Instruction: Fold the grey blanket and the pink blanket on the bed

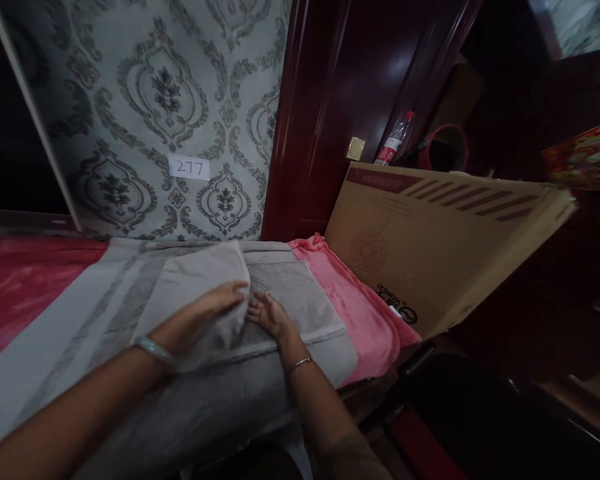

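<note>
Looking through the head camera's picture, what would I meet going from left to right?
Red cloth, left hand, right hand, bottle, round tub.

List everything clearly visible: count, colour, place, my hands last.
Grey cloth: count unclear, greys, centre
Striped fabric: 1, greys, left
Red fabric: 1, red, far left
Pink fabric: 1, pink, centre right
Cardboard box: 1, brown, right
Bottle: 1, clear, beyond box
Round item: 1, reddish, beyond box
Wallpaper: 1, grey, back
Number card: 1, white, on wallpaper
Woodwork: 1, maroon, back
Small plate: 1, gold, on woodwork
Dark panel: 1, black, far left
Patterned item: 1, reddish, far right
Bangle: 1, greenish, left wrist
Bracelet: 1, silvery, right wrist
Left hand: 1, bare, centre
Right hand: 1, bare, centre
</note>
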{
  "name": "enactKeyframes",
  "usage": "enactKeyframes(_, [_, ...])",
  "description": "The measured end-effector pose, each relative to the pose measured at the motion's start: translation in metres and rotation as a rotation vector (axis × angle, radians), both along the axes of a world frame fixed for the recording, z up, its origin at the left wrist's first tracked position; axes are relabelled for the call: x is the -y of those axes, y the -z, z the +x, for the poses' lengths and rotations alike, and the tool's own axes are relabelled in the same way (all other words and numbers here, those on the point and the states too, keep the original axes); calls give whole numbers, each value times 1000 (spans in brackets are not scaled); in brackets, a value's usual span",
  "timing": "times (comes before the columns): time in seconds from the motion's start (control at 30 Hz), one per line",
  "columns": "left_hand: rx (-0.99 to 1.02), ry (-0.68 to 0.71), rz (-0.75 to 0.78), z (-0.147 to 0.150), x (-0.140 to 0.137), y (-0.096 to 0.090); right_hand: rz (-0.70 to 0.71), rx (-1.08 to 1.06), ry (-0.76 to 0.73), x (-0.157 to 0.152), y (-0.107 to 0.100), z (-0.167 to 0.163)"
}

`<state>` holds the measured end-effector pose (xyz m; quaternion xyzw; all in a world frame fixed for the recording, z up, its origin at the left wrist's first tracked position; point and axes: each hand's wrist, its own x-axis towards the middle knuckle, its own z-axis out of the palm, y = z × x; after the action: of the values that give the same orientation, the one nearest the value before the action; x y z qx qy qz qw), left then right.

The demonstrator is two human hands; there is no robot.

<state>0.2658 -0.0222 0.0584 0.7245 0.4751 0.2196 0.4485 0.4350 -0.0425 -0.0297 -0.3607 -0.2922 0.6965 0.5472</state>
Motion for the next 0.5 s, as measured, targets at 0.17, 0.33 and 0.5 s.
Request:
enactKeyframes(0.17, [267,251,-338,14,16,40,11,18,-25,0,11,6])
enactKeyframes(0.33, [280,-129,72,-66,-18,4,25,134,49,-7,13,0])
enactKeyframes(0.5, [46,-529,229,-152,-51,23,154,291,141,-28,5,-14])
